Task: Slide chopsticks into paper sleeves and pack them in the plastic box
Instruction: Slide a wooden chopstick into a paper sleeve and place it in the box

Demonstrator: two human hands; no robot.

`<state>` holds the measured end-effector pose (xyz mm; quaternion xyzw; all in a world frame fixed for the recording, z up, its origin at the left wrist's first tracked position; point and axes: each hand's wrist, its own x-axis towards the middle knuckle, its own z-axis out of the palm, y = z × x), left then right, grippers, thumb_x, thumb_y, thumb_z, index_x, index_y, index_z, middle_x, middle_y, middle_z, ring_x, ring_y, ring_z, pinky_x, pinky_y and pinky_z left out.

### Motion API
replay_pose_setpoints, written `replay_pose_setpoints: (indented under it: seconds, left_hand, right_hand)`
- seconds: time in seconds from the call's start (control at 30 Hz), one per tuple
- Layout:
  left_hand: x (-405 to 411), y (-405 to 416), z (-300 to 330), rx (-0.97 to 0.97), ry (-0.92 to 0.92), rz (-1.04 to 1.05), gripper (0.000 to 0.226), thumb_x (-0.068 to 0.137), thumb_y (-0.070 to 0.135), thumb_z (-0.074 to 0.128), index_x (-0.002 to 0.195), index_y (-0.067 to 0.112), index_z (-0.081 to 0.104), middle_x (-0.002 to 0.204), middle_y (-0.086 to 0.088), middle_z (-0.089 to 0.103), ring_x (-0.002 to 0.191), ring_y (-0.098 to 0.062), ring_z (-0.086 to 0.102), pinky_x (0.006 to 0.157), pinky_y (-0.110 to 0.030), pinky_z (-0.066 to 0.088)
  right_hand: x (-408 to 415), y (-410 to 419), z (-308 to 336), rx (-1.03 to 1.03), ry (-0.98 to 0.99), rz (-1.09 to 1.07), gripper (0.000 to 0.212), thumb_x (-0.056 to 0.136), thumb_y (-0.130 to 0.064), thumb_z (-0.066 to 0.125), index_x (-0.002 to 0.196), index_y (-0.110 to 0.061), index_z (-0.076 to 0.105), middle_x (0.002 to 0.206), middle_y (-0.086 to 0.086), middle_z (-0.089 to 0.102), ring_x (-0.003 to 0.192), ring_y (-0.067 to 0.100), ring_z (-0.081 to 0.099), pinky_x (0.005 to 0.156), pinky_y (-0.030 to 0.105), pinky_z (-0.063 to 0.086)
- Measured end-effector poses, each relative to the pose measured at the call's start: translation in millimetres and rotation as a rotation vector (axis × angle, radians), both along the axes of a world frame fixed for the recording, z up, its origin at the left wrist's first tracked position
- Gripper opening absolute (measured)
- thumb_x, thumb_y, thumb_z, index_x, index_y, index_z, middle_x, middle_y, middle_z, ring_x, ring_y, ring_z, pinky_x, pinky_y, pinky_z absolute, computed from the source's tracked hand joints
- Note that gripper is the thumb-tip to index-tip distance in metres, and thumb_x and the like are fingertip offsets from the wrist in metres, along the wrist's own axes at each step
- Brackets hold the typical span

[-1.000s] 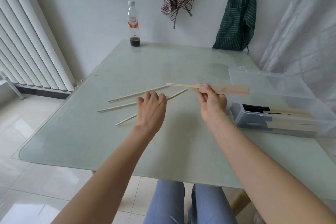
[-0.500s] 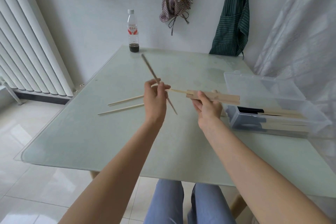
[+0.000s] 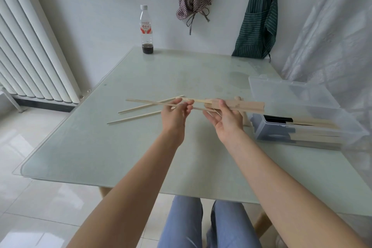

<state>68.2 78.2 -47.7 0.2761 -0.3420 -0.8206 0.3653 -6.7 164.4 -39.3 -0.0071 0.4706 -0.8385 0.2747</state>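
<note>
My right hand [image 3: 226,118] holds a tan paper sleeve [image 3: 247,105] above the table, thumb on top; one chopstick [image 3: 198,99] sticks out of its left end. My left hand [image 3: 175,116] pinches a second chopstick [image 3: 145,102], held nearly level, its right end by the sleeve's mouth under my right fingers. Two loose chopsticks [image 3: 138,117] lie on the glass table [image 3: 120,147] to the left. The clear plastic box [image 3: 302,129] stands at the right with its lid open and several sleeved pairs inside.
A bottle [image 3: 146,30] with dark liquid stands at the table's far edge. A white radiator [image 3: 30,46] lines the left wall. Aprons hang on the back wall, and a plastic-covered bulk [image 3: 342,46] rises at the right. My knees show under the table's near edge.
My left hand picked a chopstick off the table, swung it up, then turned it level and brought its end to the sleeve's mouth. The right hand kept holding the sleeve.
</note>
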Motion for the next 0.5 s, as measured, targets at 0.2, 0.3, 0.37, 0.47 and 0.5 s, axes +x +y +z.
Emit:
replay_pose_setpoints:
  seconds: [0.2, 0.3, 0.37, 0.47, 0.5]
  left_hand:
    - [-4.4, 6.1, -6.5, -0.163, -0.073, -0.077, 0.007, 0.095, 0.007, 0.052, 0.098, 0.001, 0.055, 0.076, -0.006, 0.063, 0.059, -0.008, 0.065, 0.062, -0.018, 0.053]
    - [-3.1, -1.1, -2.8, -0.108, -0.015, 0.085, 0.010, 0.096, 0.004, 0.049, 0.088, 0.002, 0.055, 0.077, -0.011, 0.063, 0.056, -0.010, 0.067, 0.065, -0.017, 0.056]
    - [-1.3, -3.3, -2.0, -0.120, -0.027, 0.133, 0.015, 0.096, 0.004, 0.049, 0.083, 0.005, 0.055, 0.077, -0.011, 0.063, 0.057, -0.010, 0.067, 0.069, -0.017, 0.057]
    - [-1.0, -1.0, -1.4, -0.147, -0.038, 0.133, 0.015, 0.096, 0.004, 0.049, 0.083, 0.005, 0.056, 0.077, -0.011, 0.063, 0.059, -0.011, 0.068, 0.068, -0.017, 0.056]
    - [-1.7, 0.0, -2.0, -0.152, -0.038, 0.129, 0.016, 0.096, 0.004, 0.048, 0.083, 0.004, 0.056, 0.077, -0.011, 0.062, 0.059, -0.011, 0.067, 0.068, -0.017, 0.056]
  right_hand:
    - [-7.6, -3.9, -7.2, 0.078, 0.073, 0.041, 0.013, 0.096, -0.012, 0.050, 0.089, -0.009, 0.060, 0.096, 0.011, 0.067, 0.079, 0.024, 0.067, 0.073, 0.033, 0.058]
    - [-15.2, 1.3, -8.3, 0.100, 0.083, 0.021, 0.011, 0.096, -0.015, 0.051, 0.088, -0.015, 0.059, 0.093, 0.005, 0.067, 0.078, 0.020, 0.067, 0.091, 0.035, 0.049]
    - [-19.0, 4.1, -10.2, 0.079, 0.057, 0.008, 0.006, 0.095, -0.014, 0.053, 0.096, -0.014, 0.058, 0.100, 0.009, 0.066, 0.078, 0.020, 0.068, 0.092, 0.034, 0.049]
    - [-16.9, 5.0, -7.9, 0.062, 0.045, 0.029, 0.007, 0.095, -0.013, 0.053, 0.090, -0.015, 0.058, 0.099, 0.010, 0.066, 0.080, 0.023, 0.067, 0.087, 0.033, 0.051]
    - [-15.7, 4.6, -7.4, 0.058, 0.049, 0.040, 0.009, 0.094, -0.013, 0.054, 0.086, -0.015, 0.058, 0.097, 0.010, 0.066, 0.081, 0.023, 0.067, 0.083, 0.032, 0.052]
